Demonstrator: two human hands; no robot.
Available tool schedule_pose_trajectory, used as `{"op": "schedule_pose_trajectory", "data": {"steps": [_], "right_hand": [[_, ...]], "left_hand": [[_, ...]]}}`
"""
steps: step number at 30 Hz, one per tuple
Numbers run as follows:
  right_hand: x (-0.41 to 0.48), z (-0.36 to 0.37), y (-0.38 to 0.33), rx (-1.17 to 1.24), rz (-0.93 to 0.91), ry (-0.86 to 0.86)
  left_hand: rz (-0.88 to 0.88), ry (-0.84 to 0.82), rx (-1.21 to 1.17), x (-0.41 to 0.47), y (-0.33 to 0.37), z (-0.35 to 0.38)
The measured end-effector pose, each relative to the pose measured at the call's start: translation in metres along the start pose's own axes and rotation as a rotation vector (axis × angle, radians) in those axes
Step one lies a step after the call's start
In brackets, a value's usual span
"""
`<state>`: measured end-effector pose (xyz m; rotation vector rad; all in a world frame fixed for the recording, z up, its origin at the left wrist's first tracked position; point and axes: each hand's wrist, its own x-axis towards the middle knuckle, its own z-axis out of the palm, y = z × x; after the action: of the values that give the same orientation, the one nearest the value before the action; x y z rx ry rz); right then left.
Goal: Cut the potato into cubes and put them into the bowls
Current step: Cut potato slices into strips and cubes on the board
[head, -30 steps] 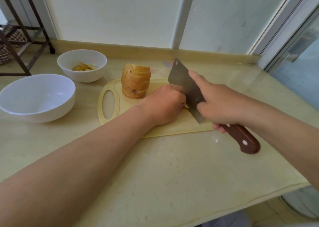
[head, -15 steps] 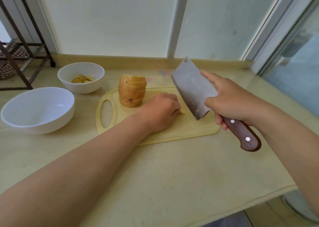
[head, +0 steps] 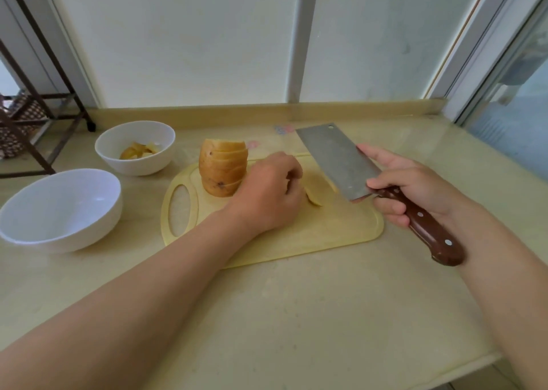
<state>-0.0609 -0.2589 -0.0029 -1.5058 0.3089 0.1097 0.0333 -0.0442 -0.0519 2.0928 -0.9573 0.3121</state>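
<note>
Sliced potato [head: 223, 170] stacked at 11 o'clock on board [head: 296, 241]; one slice [head: 318, 192] flat at centre beside curled left hand [head: 268, 192], hold unclear. Cleaver [head: 338, 161] gripped in right hand [head: 406, 188], 3 o'clock. Probably firm, wet, slippery: pinned best from above.

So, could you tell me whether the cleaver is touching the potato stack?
Apart. The head view shows the cleaver, held in the right hand, well clear of the stack, with the left hand and bare board between them.
</note>
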Motion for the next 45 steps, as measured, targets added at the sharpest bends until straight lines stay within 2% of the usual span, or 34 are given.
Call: {"op": "schedule_pose_trajectory", "data": {"steps": [1,3,5,6,7,9,12,22,29,31,34,37,40,45], "right_hand": [[0.003,0.001,0.001,0.054,0.005,-0.036],[0.008,0.005,0.003,0.165,0.010,-0.093],[0.011,0.011,0.004,0.224,0.006,-0.121],[0.012,0.013,0.004,0.225,0.003,-0.129],[0.012,0.016,0.006,0.210,-0.003,-0.135],[0.012,0.019,0.008,0.154,-0.016,-0.130],[0.013,0.018,0.011,0.085,-0.038,-0.073],[0.011,-0.005,0.010,0.093,-0.087,0.108],[0.008,-0.005,0.009,0.069,-0.109,0.104],[0.008,-0.005,0.009,0.072,-0.112,0.107],[0.006,-0.006,0.007,0.077,-0.120,0.109],[0.005,-0.006,0.006,0.074,-0.127,0.103],[0.005,-0.006,0.006,0.063,-0.129,0.091],[0.008,-0.007,0.009,0.034,-0.125,0.099]], "left_hand": [[-0.162,0.068,-0.118,0.003,0.008,-0.002],[-0.554,0.200,-0.624,0.012,0.021,-0.005],[-0.887,0.203,-1.233,0.020,0.030,-0.007],[-0.971,0.137,-1.442,0.020,0.031,-0.007],[-1.000,0.048,-1.567,0.019,0.030,-0.008],[-0.945,-0.134,-1.707,0.016,0.028,-0.009],[-0.921,-0.183,-1.766,0.015,0.027,-0.009],[-0.997,-0.109,-1.528,0.019,0.023,-0.016],[-0.954,-0.037,-1.091,0.021,0.030,-0.017],[-0.844,-0.024,-0.905,0.019,0.028,-0.015],[-0.534,-0.041,-0.548,0.012,0.022,-0.009],[-0.264,-0.171,-0.231,0.006,0.016,-0.005],[-0.177,-0.318,-0.067,0.005,0.014,-0.006],[-0.122,-0.427,0.053,0.008,0.021,-0.018]]}}
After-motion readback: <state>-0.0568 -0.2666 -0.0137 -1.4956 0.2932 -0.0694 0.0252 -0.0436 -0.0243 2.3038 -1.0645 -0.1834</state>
